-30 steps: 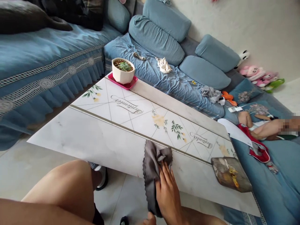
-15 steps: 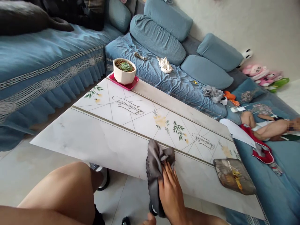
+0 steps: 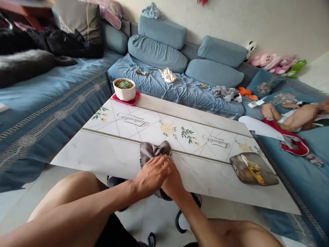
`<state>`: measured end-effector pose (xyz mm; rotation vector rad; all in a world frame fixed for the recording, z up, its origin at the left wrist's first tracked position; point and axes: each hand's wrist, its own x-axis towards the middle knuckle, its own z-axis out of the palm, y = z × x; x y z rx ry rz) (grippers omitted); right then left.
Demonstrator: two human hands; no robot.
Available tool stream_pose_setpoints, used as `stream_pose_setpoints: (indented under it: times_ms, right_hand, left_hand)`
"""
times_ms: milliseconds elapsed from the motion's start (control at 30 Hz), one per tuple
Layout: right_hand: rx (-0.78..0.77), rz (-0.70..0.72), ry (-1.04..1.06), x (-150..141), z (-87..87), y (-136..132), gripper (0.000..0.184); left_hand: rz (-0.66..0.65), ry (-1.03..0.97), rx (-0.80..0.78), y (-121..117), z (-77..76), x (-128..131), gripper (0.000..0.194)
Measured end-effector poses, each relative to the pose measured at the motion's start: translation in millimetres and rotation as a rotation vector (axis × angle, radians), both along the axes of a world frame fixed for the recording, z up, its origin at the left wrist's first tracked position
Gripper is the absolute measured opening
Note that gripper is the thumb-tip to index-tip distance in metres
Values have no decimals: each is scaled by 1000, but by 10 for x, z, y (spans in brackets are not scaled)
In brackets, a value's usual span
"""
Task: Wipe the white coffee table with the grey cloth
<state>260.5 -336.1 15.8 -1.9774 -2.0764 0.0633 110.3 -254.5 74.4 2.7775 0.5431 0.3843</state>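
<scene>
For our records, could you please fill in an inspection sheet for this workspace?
Surface: marble-patterned tabletop, printed with flowers and "September".
Things in use: grey scallop-edged cloth, bunched towards the near edge.
Clutter: potted succulent on a pink saucer; brown tray bearing an unclear yellow item.
Hands: left hand and right hand together on the cloth.
Cables: possibly one beside the white device; too small to tell.
Surroundings: blue sofa, plush toys, another person's legs.
</scene>
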Motion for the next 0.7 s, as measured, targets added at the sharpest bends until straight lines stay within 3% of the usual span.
stream_pose_setpoints:
  times_ms: [133, 200, 333, 400, 467, 533, 633, 700]
  right_hand:
    - [-188, 209, 93, 701, 204, -303, 59]
    - [-231, 186, 105, 1175, 268, -433, 55]
    - [-174, 1, 90, 1873, 326, -670, 43]
    - [-135, -119, 60, 2040, 376, -752, 45]
    - [-87, -172, 33, 2100, 418, -843, 44]
    - [-15, -132, 9, 2066, 411, -975, 42]
    - [152, -6, -89, 1865, 283, -1235, 40]
    - [243, 77, -184, 1663, 161, -1389, 40]
  left_hand:
    - [232, 65, -113, -36, -423, 306, 58]
    - [285, 42, -148, -224, -578, 646, 60]
    - [132, -104, -175, -684, -661, 1373, 68]
    - [20, -137, -160, -823, -655, 1448, 73]
    - [-12, -133, -110, -865, -678, 1203, 67]
    - [74, -92, -28, -811, -722, 703, 60]
    - [328, 38, 106, -604, -724, -119, 78]
    - [392, 124, 144, -453, -652, -423, 87]
